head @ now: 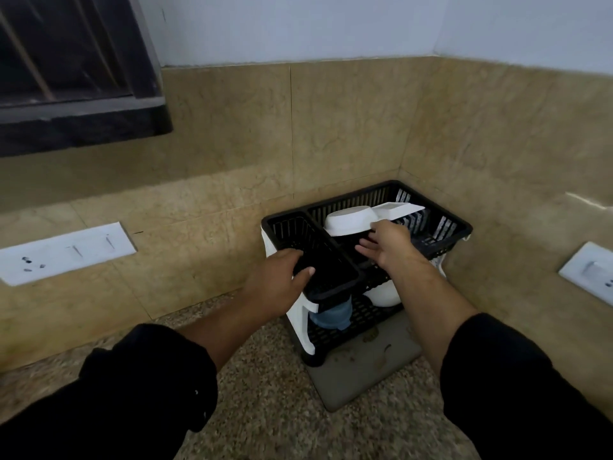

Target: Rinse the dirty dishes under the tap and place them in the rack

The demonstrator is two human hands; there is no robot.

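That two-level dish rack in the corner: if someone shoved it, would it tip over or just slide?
Probably slide rather than tip: the rack stands on white legs on a flat mat. It looks like slatted plastic, so likely light; the left hand gripping its corner could shift it. The white bowl up top might rattle.

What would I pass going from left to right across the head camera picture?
White socket plate, left hand gripping the black rack, right hand, white switch plate.
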